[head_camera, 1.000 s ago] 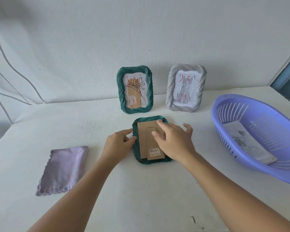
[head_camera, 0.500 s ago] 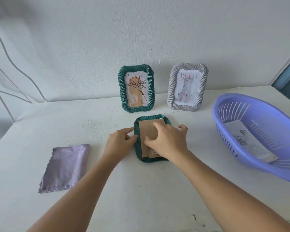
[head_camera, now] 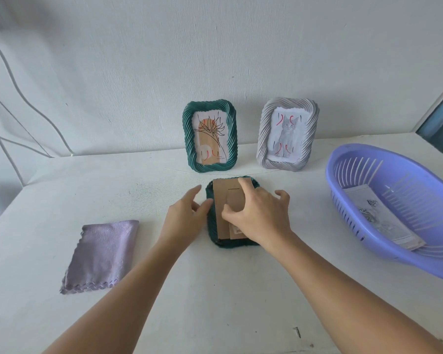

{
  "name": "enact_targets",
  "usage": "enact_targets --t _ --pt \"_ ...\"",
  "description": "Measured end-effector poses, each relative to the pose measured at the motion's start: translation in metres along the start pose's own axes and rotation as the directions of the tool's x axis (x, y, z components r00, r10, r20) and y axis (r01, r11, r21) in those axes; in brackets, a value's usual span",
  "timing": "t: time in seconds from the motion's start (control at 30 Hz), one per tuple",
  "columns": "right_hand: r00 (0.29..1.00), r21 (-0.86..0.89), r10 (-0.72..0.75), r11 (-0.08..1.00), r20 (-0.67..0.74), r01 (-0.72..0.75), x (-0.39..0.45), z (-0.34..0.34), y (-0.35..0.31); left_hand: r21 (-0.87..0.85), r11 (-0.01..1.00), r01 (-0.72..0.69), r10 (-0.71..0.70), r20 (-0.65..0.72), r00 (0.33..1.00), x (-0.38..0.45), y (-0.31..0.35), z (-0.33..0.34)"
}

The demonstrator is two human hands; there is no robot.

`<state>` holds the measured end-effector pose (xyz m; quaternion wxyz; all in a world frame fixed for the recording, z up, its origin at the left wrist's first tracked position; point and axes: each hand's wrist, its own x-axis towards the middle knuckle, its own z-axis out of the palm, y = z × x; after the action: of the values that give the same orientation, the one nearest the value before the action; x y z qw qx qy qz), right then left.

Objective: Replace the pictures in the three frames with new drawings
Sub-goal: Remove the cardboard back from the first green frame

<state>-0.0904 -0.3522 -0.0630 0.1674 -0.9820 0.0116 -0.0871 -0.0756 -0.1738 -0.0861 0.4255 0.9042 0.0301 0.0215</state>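
Head view: a green frame lies face down between the hands, its cardboard back up.

To free the back well, steady the rim and lift at an edge, not bending the board; the left hand rests against the frame's left rim, fingers loosely spread; the right hand lies on the cardboard, thumb and curled fingers seemingly pinching its stand flap, little finger lifted.
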Motion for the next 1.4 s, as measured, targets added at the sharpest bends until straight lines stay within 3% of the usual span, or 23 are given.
enact_targets --t 0.1,0.3,0.6,0.7,0.8,0.93,1.03,1.3,1.4 --pt "1.0 0.034 0.009 0.999 -0.009 -0.009 0.0 -0.001 0.002 -0.054 0.997 -0.047 0.044 -0.046 0.998 -0.007 0.009 -0.002" --pt "1.0 0.049 -0.006 0.999 -0.012 0.007 -0.001 -0.008 0.001 -0.164 0.986 -0.01 0.028 0.109 0.994 -0.004 0.026 0.002" --pt "1.0 0.106 0.018 0.994 -0.007 -0.017 0.004 -0.016 0.005 -0.463 0.885 0.042 -0.009 0.073 0.997 -0.005 0.026 -0.001" --pt "0.992 0.216 0.067 0.972 0.103 -0.088 0.014 -0.018 0.007 -0.502 0.864 0.038 -0.022 0.037 0.999 -0.005 0.023 -0.013" --pt "0.972 0.36 0.022 0.927 0.234 -0.108 0.021 -0.019 0.001 -0.53 0.847 0.045 -0.05 0.005 0.999 -0.003 0.014 -0.028" --pt "0.956 0.501 -0.059 0.86 0.288 -0.098 0.026 -0.01 -0.016 -0.484 0.873 0.054 -0.075 -0.024 0.997 -0.004 -0.002 -0.049" --pt "0.949 0.559 -0.099 0.825 0.298 -0.089 0.03 0.002 -0.032 -0.353 0.934 0.061 -0.064 0.004 0.998 -0.004 -0.012 -0.069" --pt "0.895 0.383 -0.214 0.922 0.392 0.053 0.028 0.02 -0.066 0.083 0.99 0.11 -0.118 0.104 0.988 -0.001 -0.048 -0.102" --pt "0.889 0.308 -0.227 0.946 0.397 0.103 0.029 0.025 -0.07 0.158 0.981 0.114 -0.133 0.109 0.985 0.001 -0.053 -0.101"
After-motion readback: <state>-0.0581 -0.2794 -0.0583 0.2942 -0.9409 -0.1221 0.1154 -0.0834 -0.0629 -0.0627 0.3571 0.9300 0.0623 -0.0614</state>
